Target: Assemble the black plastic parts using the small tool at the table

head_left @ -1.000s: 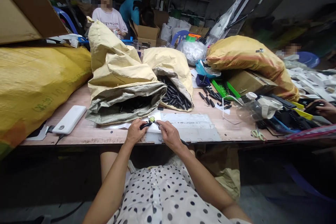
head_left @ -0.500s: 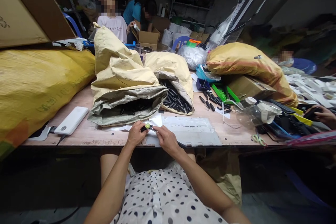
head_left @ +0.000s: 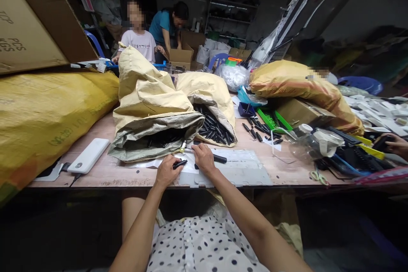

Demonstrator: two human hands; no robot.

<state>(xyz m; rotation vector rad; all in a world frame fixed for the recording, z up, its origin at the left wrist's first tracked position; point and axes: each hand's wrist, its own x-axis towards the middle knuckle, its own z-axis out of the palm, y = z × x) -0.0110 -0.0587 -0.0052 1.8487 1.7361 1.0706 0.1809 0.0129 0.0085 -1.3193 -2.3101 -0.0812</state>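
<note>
My left hand (head_left: 166, 171) is closed round a small black stick-shaped part (head_left: 179, 163) at the table's near edge. My right hand (head_left: 203, 157) lies just beyond it, fingers pinched on a thin metal-tipped tool (head_left: 185, 147) with a black handle (head_left: 219, 159) sticking out to the right. Both hands rest over white plastic sheets (head_left: 237, 166). Right behind them gape two tan woven sacks (head_left: 153, 106), each holding many black stick-shaped parts (head_left: 214, 126).
A big yellow sack (head_left: 44, 110) fills the left, with a white power bank (head_left: 88, 155) beside it. Loose black parts (head_left: 256, 129), green trays (head_left: 270, 119), a clear bag (head_left: 314, 136) and scissors (head_left: 317, 175) clutter the right. Another person's hand (head_left: 393, 143) is at far right; two people stand behind.
My hands were together over a yellow-tipped piece at the near edge; now the right hand has moved forward toward the sack with the tool, and the left keeps the black part.
</note>
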